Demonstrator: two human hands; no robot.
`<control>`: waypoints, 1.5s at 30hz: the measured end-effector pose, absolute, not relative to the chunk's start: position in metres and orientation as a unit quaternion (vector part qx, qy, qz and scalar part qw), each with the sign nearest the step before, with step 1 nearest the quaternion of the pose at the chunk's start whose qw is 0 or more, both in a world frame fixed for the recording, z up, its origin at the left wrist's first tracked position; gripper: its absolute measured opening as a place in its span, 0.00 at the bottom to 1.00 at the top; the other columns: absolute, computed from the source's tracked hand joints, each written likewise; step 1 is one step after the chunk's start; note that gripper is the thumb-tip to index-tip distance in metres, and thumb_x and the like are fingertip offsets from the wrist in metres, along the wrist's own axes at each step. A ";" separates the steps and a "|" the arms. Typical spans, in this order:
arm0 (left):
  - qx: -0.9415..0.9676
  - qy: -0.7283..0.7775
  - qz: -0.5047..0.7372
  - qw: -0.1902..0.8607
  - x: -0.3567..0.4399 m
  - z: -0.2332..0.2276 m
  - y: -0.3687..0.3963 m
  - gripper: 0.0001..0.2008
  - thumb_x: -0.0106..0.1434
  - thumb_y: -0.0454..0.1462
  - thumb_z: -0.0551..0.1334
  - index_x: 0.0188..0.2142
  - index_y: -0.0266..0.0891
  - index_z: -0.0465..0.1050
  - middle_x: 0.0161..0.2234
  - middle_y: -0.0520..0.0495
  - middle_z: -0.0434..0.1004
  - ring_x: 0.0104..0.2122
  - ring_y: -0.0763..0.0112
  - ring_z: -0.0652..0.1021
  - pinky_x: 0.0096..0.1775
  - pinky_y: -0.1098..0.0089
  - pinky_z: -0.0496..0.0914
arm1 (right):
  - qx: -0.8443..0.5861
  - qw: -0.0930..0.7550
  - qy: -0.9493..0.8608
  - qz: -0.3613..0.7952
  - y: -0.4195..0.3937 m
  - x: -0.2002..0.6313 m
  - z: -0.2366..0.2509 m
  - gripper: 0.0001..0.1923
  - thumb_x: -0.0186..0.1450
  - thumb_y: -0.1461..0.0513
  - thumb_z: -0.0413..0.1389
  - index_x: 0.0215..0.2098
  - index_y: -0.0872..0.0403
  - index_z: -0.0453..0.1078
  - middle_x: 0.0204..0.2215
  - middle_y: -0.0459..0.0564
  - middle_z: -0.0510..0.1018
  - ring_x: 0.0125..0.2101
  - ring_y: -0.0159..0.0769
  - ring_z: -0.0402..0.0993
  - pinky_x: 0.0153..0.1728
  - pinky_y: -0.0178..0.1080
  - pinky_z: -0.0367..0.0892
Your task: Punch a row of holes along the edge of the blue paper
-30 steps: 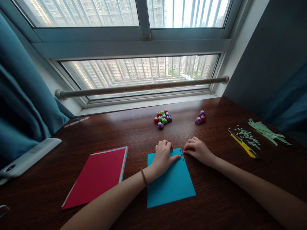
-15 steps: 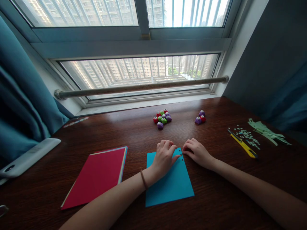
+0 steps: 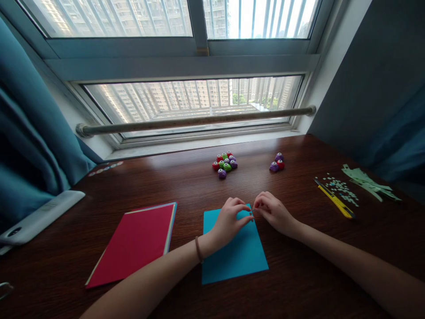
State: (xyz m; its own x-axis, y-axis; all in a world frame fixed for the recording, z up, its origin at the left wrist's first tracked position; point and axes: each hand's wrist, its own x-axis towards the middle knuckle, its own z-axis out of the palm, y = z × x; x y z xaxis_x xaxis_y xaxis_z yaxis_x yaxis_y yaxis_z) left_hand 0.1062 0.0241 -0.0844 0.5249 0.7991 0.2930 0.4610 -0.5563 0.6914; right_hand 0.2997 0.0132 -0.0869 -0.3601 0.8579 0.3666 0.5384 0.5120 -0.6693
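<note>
A sheet of blue paper (image 3: 237,259) lies flat on the dark wooden table, with small dark cutouts along its upper right edge. Across the sheet rests my left hand (image 3: 230,221), thumb and forefinger apart on either side of those marks. Just off the paper's right edge, my right hand (image 3: 272,212) has its fingers curled in and its fingertips together near the cutouts. Anything between those fingertips is too small or hidden to make out.
A stack of coloured paper with red (image 3: 134,248) on top lies left. Several small one-eyed figures (image 3: 226,167) cluster behind, with another group (image 3: 277,164) to their right. At far right are a yellow utility knife (image 3: 337,201), tiny paper bits (image 3: 343,188) and pale green strips (image 3: 368,181).
My left hand has shifted slightly right, its fingertips now nearer the paper's edge. My right hand's fingers have curled in more, close to the same spot.
</note>
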 end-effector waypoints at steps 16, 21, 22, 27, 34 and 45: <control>0.648 0.347 0.373 0.566 0.109 -0.043 -0.003 0.07 0.58 0.38 0.61 0.30 0.37 0.77 0.32 0.47 0.72 0.34 0.68 0.71 0.38 0.70 0.65 | -0.390 0.499 -0.687 0.357 -0.026 0.283 -0.057 0.05 0.64 0.61 0.51 0.39 0.52 0.62 0.34 0.49 0.64 0.30 0.32 0.63 0.31 0.35 0.63; 0.486 0.355 0.369 0.708 0.102 -0.006 -0.021 0.05 0.54 0.37 0.63 0.29 0.37 0.76 0.29 0.49 0.74 0.32 0.70 0.70 0.36 0.72 0.63 | -0.368 0.494 -0.677 0.403 -0.029 0.284 -0.062 0.05 0.66 0.60 0.49 0.39 0.52 0.62 0.34 0.49 0.65 0.33 0.33 0.65 0.35 0.37 0.64; 0.472 0.352 0.371 0.718 0.100 0.000 -0.024 0.05 0.54 0.37 0.63 0.28 0.36 0.76 0.28 0.49 0.74 0.31 0.71 0.70 0.35 0.72 0.63 | -0.371 0.482 -0.683 0.405 -0.028 0.284 -0.064 0.05 0.66 0.60 0.49 0.39 0.53 0.63 0.34 0.49 0.66 0.32 0.33 0.65 0.34 0.37 0.64; 0.457 0.334 0.393 0.725 0.089 0.024 -0.034 0.06 0.54 0.36 0.62 0.25 0.37 0.76 0.27 0.48 0.74 0.30 0.71 0.69 0.35 0.72 0.63 | -0.388 0.424 -0.710 0.407 -0.028 0.281 -0.075 0.06 0.66 0.59 0.49 0.38 0.54 0.63 0.32 0.48 0.68 0.32 0.33 0.66 0.34 0.37 0.64; 0.464 0.326 0.384 0.728 0.079 0.034 -0.039 0.04 0.56 0.35 0.64 0.27 0.39 0.78 0.28 0.49 0.73 0.33 0.70 0.72 0.38 0.73 0.65 | -0.389 0.421 -0.706 0.415 -0.028 0.281 -0.079 0.05 0.66 0.60 0.50 0.38 0.53 0.63 0.33 0.48 0.69 0.33 0.33 0.66 0.35 0.36 0.64; 0.468 0.354 0.381 0.714 0.077 0.032 -0.040 0.02 0.53 0.36 0.66 0.26 0.40 0.79 0.28 0.49 0.75 0.32 0.72 0.71 0.34 0.75 0.64 | -0.385 0.417 -0.707 0.422 -0.028 0.280 -0.076 0.05 0.66 0.61 0.50 0.38 0.53 0.63 0.33 0.48 0.68 0.33 0.34 0.66 0.36 0.37 0.64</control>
